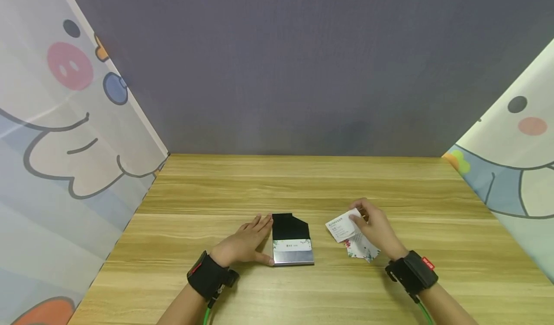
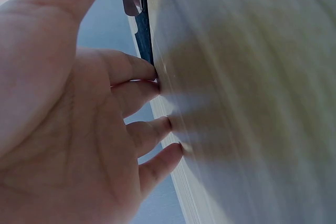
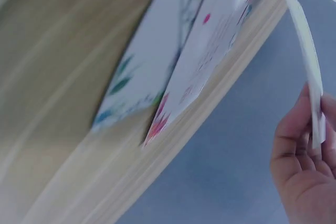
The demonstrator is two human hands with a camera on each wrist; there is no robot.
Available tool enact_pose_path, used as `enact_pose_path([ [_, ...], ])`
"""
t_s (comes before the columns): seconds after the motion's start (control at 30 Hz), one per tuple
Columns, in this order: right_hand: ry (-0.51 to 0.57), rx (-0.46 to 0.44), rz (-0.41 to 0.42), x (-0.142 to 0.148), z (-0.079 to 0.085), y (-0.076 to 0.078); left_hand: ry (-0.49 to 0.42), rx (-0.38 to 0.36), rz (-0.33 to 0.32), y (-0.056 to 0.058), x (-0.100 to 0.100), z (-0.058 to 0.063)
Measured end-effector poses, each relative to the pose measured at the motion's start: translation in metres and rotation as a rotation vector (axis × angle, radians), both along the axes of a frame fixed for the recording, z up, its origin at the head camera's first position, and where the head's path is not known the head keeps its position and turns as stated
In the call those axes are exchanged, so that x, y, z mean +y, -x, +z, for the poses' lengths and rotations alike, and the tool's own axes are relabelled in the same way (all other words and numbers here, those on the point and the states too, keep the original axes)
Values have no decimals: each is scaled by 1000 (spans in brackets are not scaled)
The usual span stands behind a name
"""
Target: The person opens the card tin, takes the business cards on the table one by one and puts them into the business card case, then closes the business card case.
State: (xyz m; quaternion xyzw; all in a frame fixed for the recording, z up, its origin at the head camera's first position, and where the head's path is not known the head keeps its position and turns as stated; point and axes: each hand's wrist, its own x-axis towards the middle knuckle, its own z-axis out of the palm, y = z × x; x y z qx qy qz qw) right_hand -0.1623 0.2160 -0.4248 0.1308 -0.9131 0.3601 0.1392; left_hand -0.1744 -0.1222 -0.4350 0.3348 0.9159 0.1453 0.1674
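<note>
My left hand [image 1: 244, 245] lies with extended fingers on the table, its thumb and index finger at the left edge of an opened business card case [image 1: 293, 257]. The case has a black flap folded back and a silver front, with a white floral-edged card [image 1: 292, 245] showing in it. In the left wrist view, fingertips meet the wood close to the case's dark edge [image 2: 143, 38]. Between thumb and fingers, my right hand [image 1: 377, 226] pinches white printed business cards [image 1: 341, 226], seen edge-on in the right wrist view. Below them, floral cards [image 1: 362, 249] overlap on the table.
The wooden table [image 1: 303, 296] runs back to a dark grey panel [image 1: 303, 75]. Cartoon-printed sheets [image 1: 78, 123] stand along both sides. A black band with a green cable circles each wrist.
</note>
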Motion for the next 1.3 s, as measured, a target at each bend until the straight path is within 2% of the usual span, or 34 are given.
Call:
enact_pose_path([
  [0.5,2,5,93,-40,-4,6,-9,-3,1,-1,0,0],
  [0.7,34,-24,123,-52,-3,6,-14,-6,4,-1,0,0],
  [0.9,66,-16,163,-63,-2,7,-12,3,-2,-1,0,0],
  [1.3,101,-39,193,-86,-7,6,-4,1,2,-1,0,0],
])
